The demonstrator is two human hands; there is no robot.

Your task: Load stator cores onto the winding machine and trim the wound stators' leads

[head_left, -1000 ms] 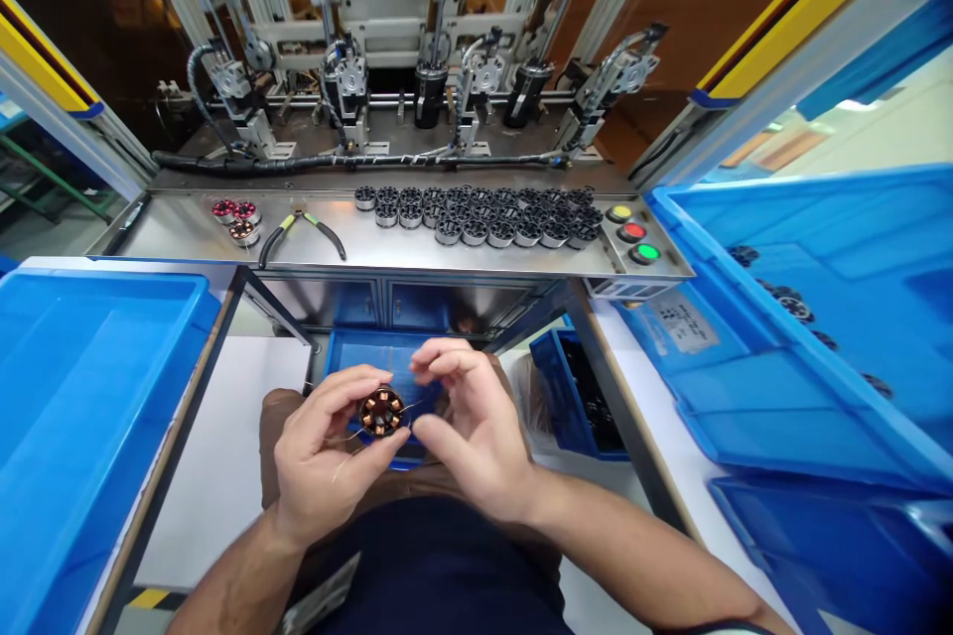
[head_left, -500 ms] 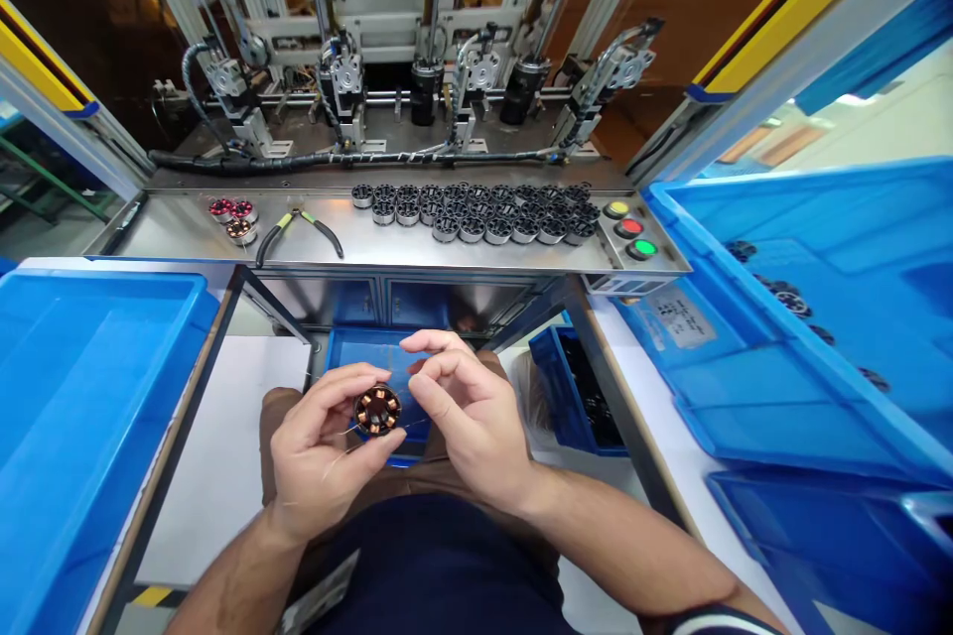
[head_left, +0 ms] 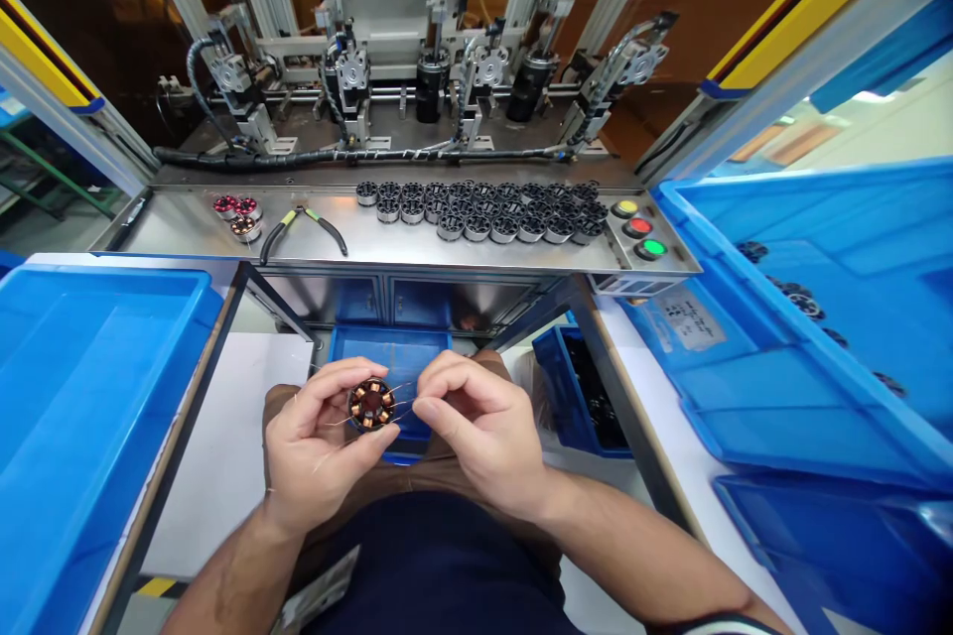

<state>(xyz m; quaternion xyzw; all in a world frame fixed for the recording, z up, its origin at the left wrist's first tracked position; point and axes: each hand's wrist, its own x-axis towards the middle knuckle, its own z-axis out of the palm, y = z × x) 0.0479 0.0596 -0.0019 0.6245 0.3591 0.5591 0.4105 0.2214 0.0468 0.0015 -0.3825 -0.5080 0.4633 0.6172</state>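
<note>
My left hand point(head_left: 317, 446) grips a motor stator point(head_left: 371, 405) by its rim between thumb and fingers. Copper windings show around its dark ring, face up to me. Thin wire ends point(head_left: 398, 404) stick out from its right side, and more thin wires trail to the left under my palm. My right hand point(head_left: 480, 422) is closed in a pinch at the tips of the right-hand wires, with thumb and index finger together on a wire end. Both hands are over my lap, in front of the metal bench.
On the metal ledge point(head_left: 417, 243) lie pliers point(head_left: 304, 228), a few wound stators point(head_left: 244, 226) and rows of black-topped stators point(head_left: 491, 213). Push buttons point(head_left: 638, 227) sit at its right end. Blue bins point(head_left: 96, 367) flank me, another point(head_left: 570, 397) stands below. A machine point(head_left: 432, 84) stands behind.
My right hand's raised fingers have curled in, closing to a pinch at the wire ends. The stator has turned slightly in my left hand. The whole view has shifted a little.
</note>
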